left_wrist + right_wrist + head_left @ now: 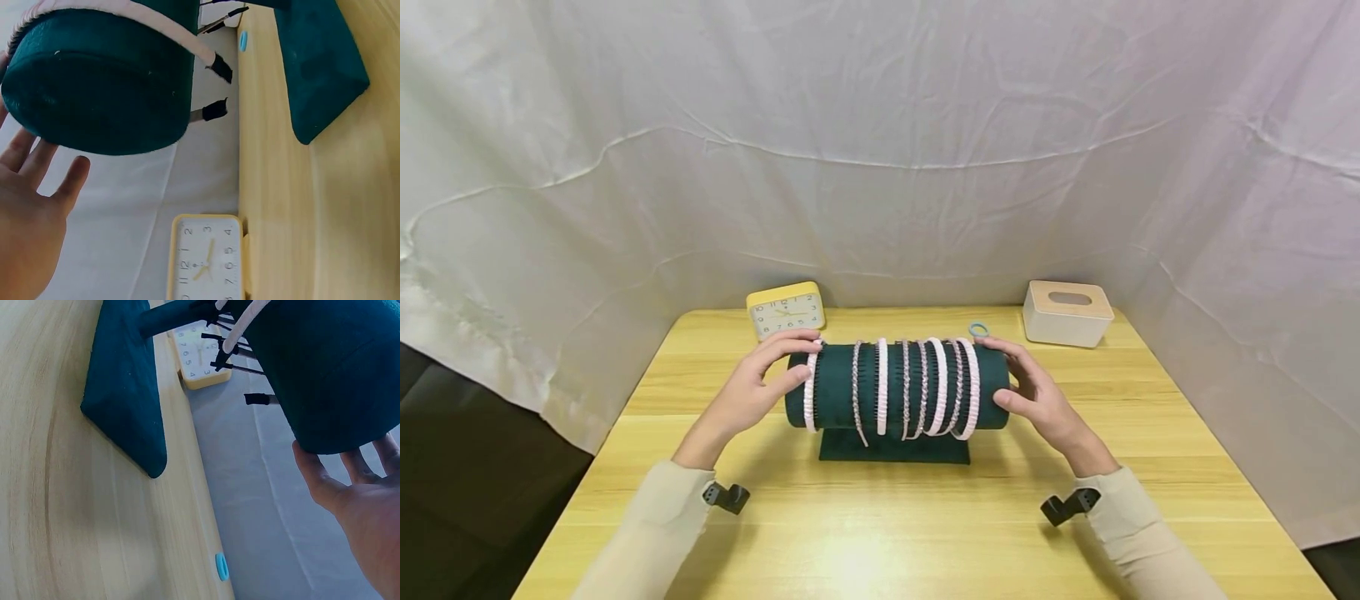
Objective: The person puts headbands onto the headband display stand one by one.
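A dark green velvet headband stand (838, 383) lies crosswise, its roll raised on a flat base (895, 450). Several headbands sit over the roll: pale padded ones, such as the leftmost headband (809, 392), and thin braided ones, such as this braided headband (856, 387). My left hand (752, 387) is at the roll's left end, fingertips at the top of the leftmost headband; in the left wrist view its thumb (75, 178) stands apart from the roll. At the opposite end my right hand (1041, 400) touches the roll with loosely bent fingers, the thumb against the end's edge.
A yellow alarm clock (786, 311) stands at the back left of the wooden table (880, 517). Behind the right end of the roll lies a small blue ring (978, 330). A white tissue box with a wooden lid (1067, 312) is at the back right. Pale curtains (880, 208) enclose the table.
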`<action>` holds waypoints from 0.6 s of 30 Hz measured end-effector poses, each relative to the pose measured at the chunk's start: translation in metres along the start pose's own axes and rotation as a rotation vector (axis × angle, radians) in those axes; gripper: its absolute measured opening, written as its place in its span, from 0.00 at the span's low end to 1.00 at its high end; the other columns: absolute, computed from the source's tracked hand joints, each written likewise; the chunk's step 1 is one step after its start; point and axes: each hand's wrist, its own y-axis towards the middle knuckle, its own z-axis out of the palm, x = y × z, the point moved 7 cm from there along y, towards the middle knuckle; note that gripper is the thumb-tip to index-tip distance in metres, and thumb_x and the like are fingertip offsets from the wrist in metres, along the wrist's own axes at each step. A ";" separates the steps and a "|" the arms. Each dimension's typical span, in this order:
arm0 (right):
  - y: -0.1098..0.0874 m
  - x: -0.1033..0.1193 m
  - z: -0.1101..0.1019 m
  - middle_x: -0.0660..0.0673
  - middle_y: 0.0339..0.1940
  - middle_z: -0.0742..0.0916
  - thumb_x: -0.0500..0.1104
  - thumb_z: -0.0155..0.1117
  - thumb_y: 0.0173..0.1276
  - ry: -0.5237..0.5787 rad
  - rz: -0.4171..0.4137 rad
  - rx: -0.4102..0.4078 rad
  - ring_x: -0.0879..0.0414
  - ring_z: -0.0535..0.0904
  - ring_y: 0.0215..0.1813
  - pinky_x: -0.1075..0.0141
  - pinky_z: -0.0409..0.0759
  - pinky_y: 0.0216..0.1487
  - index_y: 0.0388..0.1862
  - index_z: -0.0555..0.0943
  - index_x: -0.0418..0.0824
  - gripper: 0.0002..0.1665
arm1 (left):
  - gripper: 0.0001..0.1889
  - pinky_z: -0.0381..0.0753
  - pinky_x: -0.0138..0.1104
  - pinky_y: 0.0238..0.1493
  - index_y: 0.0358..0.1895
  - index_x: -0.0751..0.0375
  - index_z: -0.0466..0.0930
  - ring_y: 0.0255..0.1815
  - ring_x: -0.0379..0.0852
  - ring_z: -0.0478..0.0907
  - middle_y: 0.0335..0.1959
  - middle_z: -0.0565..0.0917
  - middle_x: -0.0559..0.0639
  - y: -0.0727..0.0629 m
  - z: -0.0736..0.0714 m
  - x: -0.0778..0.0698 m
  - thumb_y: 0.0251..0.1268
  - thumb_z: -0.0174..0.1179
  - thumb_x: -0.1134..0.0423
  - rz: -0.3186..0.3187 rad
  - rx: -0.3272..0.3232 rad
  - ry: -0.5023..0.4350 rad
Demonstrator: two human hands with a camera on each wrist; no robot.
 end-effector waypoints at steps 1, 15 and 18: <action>0.000 0.000 0.000 0.45 0.87 0.66 0.30 0.58 0.78 0.002 -0.002 0.001 0.52 0.69 0.79 0.64 0.80 0.68 0.87 0.62 0.42 0.41 | 0.19 0.65 0.37 0.82 0.68 0.47 0.85 0.80 0.46 0.71 0.77 0.77 0.48 0.002 0.002 -0.001 0.81 0.64 0.67 -0.002 0.006 0.014; 0.000 0.000 -0.001 0.42 0.86 0.66 0.30 0.58 0.78 0.011 -0.016 0.003 0.52 0.70 0.78 0.64 0.81 0.67 0.87 0.62 0.41 0.40 | 0.20 0.63 0.57 0.84 0.69 0.43 0.83 0.82 0.49 0.69 0.78 0.76 0.46 0.008 0.009 -0.006 0.80 0.66 0.64 0.015 0.057 0.064; 0.001 0.000 -0.001 0.36 0.87 0.64 0.30 0.58 0.78 0.013 -0.020 0.001 0.52 0.69 0.78 0.64 0.81 0.67 0.87 0.62 0.41 0.40 | 0.23 0.65 0.62 0.81 0.71 0.42 0.82 0.82 0.51 0.69 0.79 0.74 0.46 0.007 0.007 -0.006 0.78 0.68 0.64 0.014 0.081 0.064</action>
